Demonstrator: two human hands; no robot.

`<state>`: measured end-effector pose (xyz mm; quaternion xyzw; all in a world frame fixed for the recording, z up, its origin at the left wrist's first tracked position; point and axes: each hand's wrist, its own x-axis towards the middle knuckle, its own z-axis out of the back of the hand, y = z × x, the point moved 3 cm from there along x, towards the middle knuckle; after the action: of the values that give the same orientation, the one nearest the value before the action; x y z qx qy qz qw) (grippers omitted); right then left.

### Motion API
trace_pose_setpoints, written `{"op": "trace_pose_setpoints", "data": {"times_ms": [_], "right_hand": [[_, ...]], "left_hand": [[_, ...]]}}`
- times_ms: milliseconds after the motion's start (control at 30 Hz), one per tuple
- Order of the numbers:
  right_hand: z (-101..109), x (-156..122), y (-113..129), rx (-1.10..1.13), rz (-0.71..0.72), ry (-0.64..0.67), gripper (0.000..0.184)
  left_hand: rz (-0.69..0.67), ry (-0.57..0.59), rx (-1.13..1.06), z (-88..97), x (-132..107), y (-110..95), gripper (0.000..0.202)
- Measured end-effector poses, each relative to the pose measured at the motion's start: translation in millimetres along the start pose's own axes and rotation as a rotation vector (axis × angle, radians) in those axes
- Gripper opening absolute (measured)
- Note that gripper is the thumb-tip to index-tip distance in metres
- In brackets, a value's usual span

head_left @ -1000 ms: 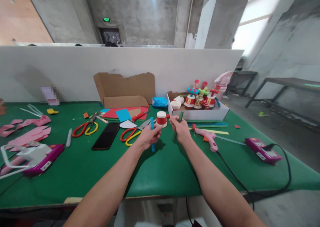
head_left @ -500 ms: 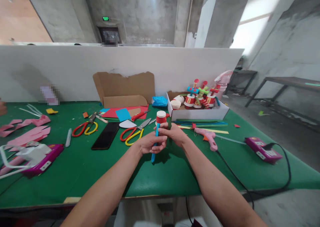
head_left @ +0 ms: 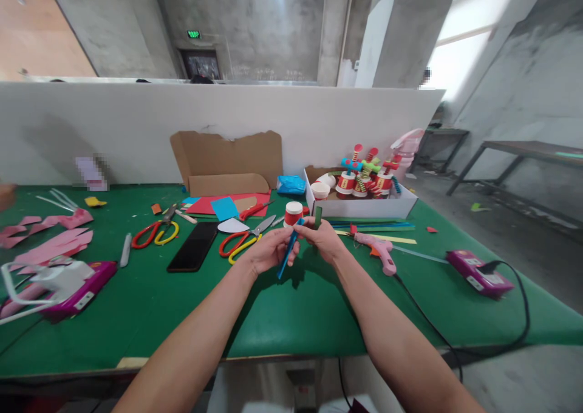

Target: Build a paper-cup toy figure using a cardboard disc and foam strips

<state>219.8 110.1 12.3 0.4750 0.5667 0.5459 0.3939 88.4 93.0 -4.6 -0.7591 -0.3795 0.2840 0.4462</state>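
My left hand (head_left: 269, 252) is closed around a blue paper strip (head_left: 286, 260), which slants up toward the right. Fingers of my right hand (head_left: 325, 240) pinch near the strip's upper end, where a green paper strip (head_left: 317, 216) stands up from the grip. How the two strips join is hidden by my fingers. Just behind my hands stands a small red and white paper cup (head_left: 294, 211), upside down. Left of it lie scissors (head_left: 246, 240) with red and yellow handles. A pink glue gun (head_left: 379, 249) rests to the right.
Behind on the right, a white box (head_left: 364, 208) holds several cup figures (head_left: 346, 182). Paper strips (head_left: 387, 225) lie before it. A black phone (head_left: 193, 246), more scissors (head_left: 157, 231), pink paper (head_left: 54, 249) and power strips (head_left: 479, 273) are on the green table (head_left: 291, 328).
The blue strip has tilted from nearly upright to slanting right at its top. My left fingers have shifted around it, and more of the green strip shows above my right hand.
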Motion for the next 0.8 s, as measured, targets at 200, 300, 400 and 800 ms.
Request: {"op": "trace_pose_setpoints", "data": {"times_ms": [200, 300, 400, 800], "right_hand": [[-0.1, 1.1, -3.1, 0.000, 0.000, 0.042, 0.036], [0.7, 1.7, -2.7, 0.015, 0.000, 0.054, 0.036], [3.4, 2.7, -1.9, 0.013, 0.004, -0.023, 0.035], [7.4, 7.3, -3.9, -0.228, 0.146, -0.098, 0.016]], "left_hand": [[-0.001, -0.008, 0.041, 0.4, 0.4, 1.0, 0.045], [-0.033, -0.064, 0.064, 2.2, 2.5, -0.1, 0.044], [-0.089, -0.152, 0.112, 4.5, 5.0, -1.5, 0.041], [-0.138, -0.259, 0.284, 2.5, 7.3, -1.6, 0.036]]}}
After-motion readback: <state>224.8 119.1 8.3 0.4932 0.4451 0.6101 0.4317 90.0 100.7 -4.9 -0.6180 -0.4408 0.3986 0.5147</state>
